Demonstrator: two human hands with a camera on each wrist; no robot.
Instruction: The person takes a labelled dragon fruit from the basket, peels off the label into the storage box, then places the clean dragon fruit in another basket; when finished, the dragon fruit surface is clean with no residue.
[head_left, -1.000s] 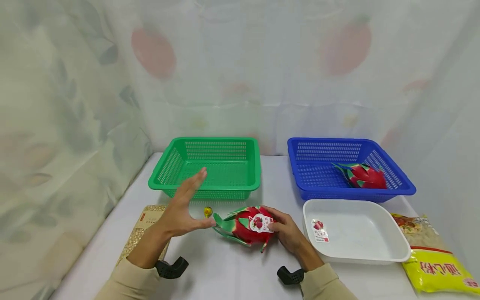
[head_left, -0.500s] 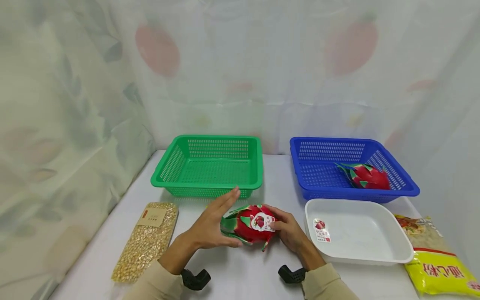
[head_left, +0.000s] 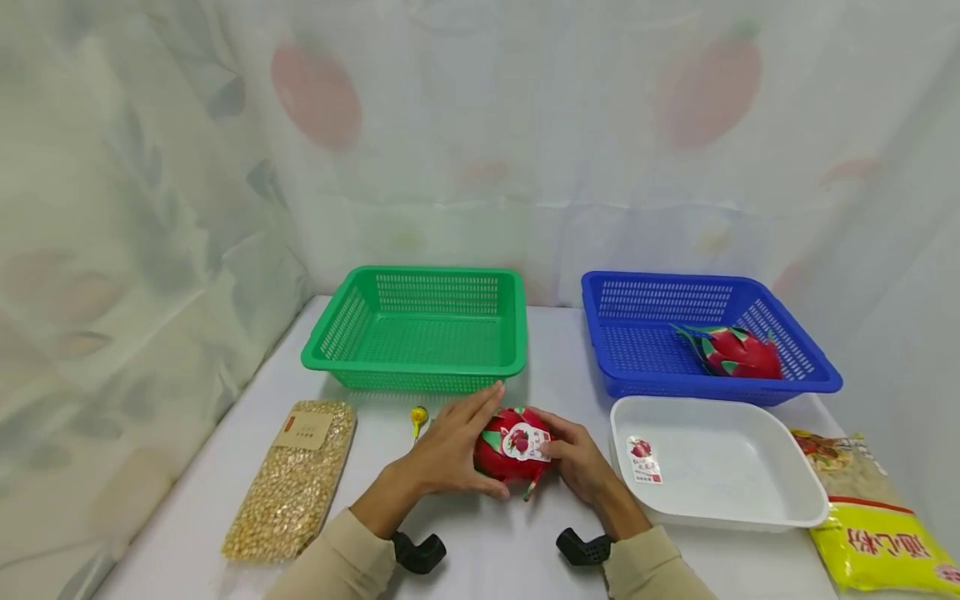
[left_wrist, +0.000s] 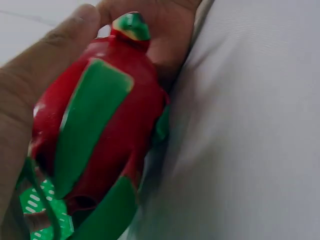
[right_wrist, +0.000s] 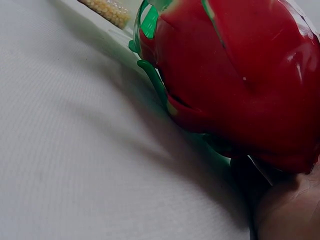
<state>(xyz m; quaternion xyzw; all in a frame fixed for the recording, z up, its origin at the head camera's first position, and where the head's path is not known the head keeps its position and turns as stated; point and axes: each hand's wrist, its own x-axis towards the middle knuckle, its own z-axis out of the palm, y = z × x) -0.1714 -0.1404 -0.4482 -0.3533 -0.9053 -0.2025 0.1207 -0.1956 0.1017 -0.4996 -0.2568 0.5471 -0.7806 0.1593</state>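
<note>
In the head view a red dragon fruit (head_left: 491, 458) with green scales and a white label lies between both hands above the white table. My left hand (head_left: 450, 450) wraps its leafy left end, thumb in front and fingers behind, hiding most of the leaves. From the other side my right hand (head_left: 581, 458) grips it, thumb against the label. The left wrist view shows the glossy dragon fruit (left_wrist: 122, 110) close up, with a finger along its side. In the right wrist view its red body (right_wrist: 235, 85) fills the upper right.
A green basket (head_left: 412, 377) stands behind the hands. The blue basket (head_left: 720, 388) holds another dragon fruit (head_left: 738, 354). Right of the hands are a white labelled tray (head_left: 720, 467) and a yellow bag (head_left: 873, 533). A pack of yellow kernels (head_left: 288, 492) and a yellow-wrapped lollipop (head_left: 418, 415) lie left.
My left hand has moved right, from open beside the lollipop to around the fruit's leafy end. My right hand has kept its grip; the fruit has hardly shifted.
</note>
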